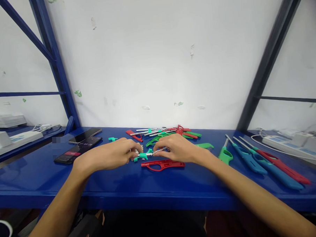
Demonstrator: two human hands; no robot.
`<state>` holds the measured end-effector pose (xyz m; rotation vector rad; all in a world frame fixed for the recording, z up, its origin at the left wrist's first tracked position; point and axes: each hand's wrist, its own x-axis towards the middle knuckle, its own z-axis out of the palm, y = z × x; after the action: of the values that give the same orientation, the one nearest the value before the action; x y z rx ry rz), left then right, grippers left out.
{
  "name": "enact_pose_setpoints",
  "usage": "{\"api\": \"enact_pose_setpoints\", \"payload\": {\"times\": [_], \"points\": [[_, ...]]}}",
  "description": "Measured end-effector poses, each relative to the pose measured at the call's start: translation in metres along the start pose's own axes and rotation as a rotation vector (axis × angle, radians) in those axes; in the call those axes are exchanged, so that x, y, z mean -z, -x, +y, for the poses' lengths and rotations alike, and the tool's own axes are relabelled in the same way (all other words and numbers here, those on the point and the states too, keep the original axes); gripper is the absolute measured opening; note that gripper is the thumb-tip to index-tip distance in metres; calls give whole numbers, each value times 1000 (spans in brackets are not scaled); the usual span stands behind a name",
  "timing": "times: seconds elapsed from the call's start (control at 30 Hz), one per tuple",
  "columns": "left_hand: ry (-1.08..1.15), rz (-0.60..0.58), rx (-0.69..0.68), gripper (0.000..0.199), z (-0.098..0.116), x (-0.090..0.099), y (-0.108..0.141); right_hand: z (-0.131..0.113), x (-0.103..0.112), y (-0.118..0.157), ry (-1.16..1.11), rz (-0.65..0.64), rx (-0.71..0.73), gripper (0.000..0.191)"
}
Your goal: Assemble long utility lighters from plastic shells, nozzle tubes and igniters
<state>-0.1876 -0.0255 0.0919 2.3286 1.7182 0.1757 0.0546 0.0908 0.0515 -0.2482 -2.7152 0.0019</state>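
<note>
My left hand is closed, its fingertips pinching the left end of a metal tube with a green trigger piece on it. On the other side, my right hand is closed on the thin wires and the right end of the same small assembly. A red lighter shell half lies open on the blue table just below both hands. Small light-coloured parts sit behind my left fingertips, partly hidden by them.
Behind the hands lies a pile of metal rods with red and green shells. Several lighters lie at right. Two phones rest at left. Blue posts and power strips flank the table.
</note>
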Motion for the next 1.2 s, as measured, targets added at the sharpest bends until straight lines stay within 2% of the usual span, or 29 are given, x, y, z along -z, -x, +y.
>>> {"api": "enact_pose_setpoints", "payload": {"times": [0.33, 0.43, 0.6, 0.83, 0.97, 1.1, 1.2], "points": [[-50, -144, 95, 21, -6, -7, -2, -12, -8, -3, -77, -76, 19, 18], [-110, -150, 158, 29, -7, -11, -2, -11, -14, -4, -55, -96, 32, 19], [-163, -166, 242, 29, -4, -12, -4, -11, -21, -5, 2, -100, 30, 23], [-162, -197, 276, 27, 1, -12, -8, -11, -23, -6, 51, -98, 31, 23], [-169, -161, 235, 26, 1, -11, -5, -12, -23, -6, 62, -99, 36, 22], [-129, -75, 101, 26, 1, -11, -8, -12, -22, -6, 68, -96, 46, 24], [-75, -63, 28, 24, 0, -14, -15, -12, -23, -5, 68, -90, 51, 24]]}}
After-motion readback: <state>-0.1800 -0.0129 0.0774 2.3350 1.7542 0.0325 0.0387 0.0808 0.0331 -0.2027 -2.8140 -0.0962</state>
